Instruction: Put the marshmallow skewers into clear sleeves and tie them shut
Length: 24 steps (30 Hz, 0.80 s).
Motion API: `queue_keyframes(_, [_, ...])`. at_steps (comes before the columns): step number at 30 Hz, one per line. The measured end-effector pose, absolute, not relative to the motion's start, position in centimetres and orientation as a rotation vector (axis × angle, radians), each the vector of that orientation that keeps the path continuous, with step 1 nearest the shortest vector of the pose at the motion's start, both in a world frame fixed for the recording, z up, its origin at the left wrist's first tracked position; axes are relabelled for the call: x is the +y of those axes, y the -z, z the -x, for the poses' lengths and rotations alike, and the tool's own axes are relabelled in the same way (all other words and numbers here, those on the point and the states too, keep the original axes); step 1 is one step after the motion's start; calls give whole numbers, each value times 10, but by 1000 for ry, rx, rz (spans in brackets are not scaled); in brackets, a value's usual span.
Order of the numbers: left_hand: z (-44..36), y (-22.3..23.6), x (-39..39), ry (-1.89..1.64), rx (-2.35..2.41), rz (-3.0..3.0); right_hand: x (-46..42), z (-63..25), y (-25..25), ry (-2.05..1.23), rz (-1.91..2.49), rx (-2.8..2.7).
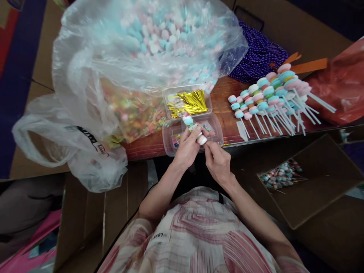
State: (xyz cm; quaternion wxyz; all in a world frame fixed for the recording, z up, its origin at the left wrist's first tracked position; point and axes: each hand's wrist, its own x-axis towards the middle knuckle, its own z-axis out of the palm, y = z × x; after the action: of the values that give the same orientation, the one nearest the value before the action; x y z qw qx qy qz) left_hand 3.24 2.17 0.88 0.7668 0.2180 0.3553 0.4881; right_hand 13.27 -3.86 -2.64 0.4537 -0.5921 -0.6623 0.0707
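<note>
My left hand (187,148) is closed around a candy skewer (201,140) of pale pink, white and blue marshmallow-like pieces with small coloured ones between. My right hand (218,161) pinches at its lower end, where the stick is mostly hidden by the fingers. Both hands are over a clear plastic tub (217,131) with small printed pieces inside. Just behind it, a second clear tub (167,93) holds gold twist ties (196,101).
A big clear bag (165,34) of pastel candies and a bag of fruit-coloured gummies (136,117) lie left. Finished-looking skewers (264,94) are piled right, beside a red bag (341,83). Purple beaded cord (256,53) lies behind. Below right, a cardboard box (315,189) contains more skewers.
</note>
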Motion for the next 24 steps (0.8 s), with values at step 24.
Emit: queue_keyframes(24, [-11, -5, 39, -1143, 821, -470, -39, -151, 5, -489, 1505, -1509])
